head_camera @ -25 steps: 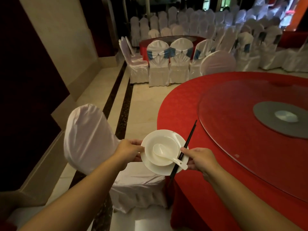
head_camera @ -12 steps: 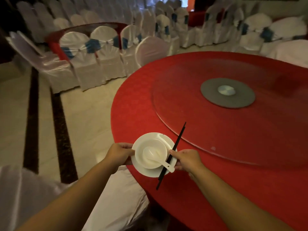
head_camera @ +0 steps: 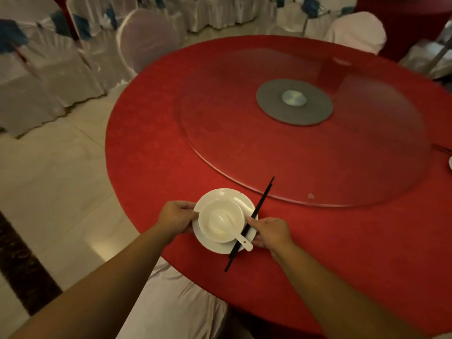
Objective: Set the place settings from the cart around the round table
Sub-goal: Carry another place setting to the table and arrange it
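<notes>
Both hands carry one place setting. The left hand (head_camera: 176, 216) grips the left rim of the round white ceramic plate (head_camera: 221, 244); the right hand (head_camera: 269, 232) grips the right rim, with the thumb pressing the pair of black chopsticks (head_camera: 249, 225) against it. A shallow white bowl (head_camera: 220, 223) sits on the plate, and a white ceramic soup spoon (head_camera: 233, 231) lies in the bowl with its handle poking out over the rim toward the right hand.

Change over the last second: the setting was held out beyond the table edge, above a white-covered chair. It now sits over the red cloth of the round table (head_camera: 151, 152), near the edge closest to the person, just short of the clear glass turntable (head_camera: 305, 152). The view has swung from the side wall to face the table squarely. Grip on both sides is unchanged.

Cannot tell whether the plate base touches the cloth yet or hovers just above it.

Judgement: this is the put-down step for this seat. Once the plate is down, the chopsticks probably need laying beside it, since they cross the plate diagonally now.

At the far right edge, a sliver of another white dish (head_camera: 450, 163) shows, so at least one seat seems already set. Most of the table's rim is bare.
</notes>
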`<control>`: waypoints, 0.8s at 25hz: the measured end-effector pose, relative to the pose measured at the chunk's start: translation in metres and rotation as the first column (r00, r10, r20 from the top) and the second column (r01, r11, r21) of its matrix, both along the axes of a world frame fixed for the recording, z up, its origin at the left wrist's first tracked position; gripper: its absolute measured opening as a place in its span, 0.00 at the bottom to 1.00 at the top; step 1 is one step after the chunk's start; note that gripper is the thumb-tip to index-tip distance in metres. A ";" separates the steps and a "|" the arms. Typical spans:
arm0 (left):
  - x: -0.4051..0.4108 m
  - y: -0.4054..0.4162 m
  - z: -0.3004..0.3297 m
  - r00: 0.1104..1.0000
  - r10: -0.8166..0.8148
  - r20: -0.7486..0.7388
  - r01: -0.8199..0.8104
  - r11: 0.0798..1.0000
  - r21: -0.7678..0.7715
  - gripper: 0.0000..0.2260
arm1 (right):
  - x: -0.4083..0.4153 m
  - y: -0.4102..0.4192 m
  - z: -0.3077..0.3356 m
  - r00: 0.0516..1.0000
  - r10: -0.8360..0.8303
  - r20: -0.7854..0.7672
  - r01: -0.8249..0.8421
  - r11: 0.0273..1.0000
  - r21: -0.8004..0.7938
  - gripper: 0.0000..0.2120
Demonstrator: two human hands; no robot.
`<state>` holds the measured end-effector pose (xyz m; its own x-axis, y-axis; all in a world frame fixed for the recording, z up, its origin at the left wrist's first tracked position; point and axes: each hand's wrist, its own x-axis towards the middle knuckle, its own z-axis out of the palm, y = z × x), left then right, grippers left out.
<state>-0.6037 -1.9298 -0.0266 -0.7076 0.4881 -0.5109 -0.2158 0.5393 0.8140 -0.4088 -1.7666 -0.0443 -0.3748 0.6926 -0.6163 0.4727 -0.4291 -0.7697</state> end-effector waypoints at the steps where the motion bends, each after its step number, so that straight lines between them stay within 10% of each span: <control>1: -0.004 0.004 -0.006 1.000 -0.012 0.006 0.012 1.000 -0.006 0.09 | -0.002 0.001 -0.007 1.000 -0.018 0.005 0.018 1.000 -0.009 0.17; 20: -0.011 -0.017 -0.053 0.997 -0.029 0.071 0.033 0.998 -0.044 0.08 | 0.002 -0.031 -0.059 0.997 -0.033 0.072 0.037 0.998 -0.058 0.14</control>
